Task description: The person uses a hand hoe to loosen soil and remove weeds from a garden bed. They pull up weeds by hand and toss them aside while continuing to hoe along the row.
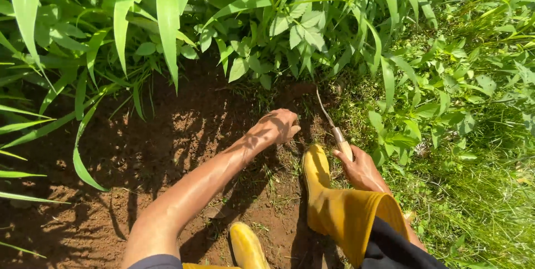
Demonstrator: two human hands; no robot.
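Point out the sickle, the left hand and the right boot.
sickle (341, 142), head view, on the pale wooden handle above the right hand.
left hand (276, 125), head view, back of the hand on the soil.
right boot (316, 170), head view, top of the yellow foot.

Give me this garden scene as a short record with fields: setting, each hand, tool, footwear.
setting: bare brown soil patch edged by green weeds
left hand: reaching forward, fingers down on the soil at the base of the weeds
right hand: closed on a sickle's wooden handle
tool: sickle with a thin curved blade pointing toward the weeds
footwear: yellow rubber boots, one beside each hand
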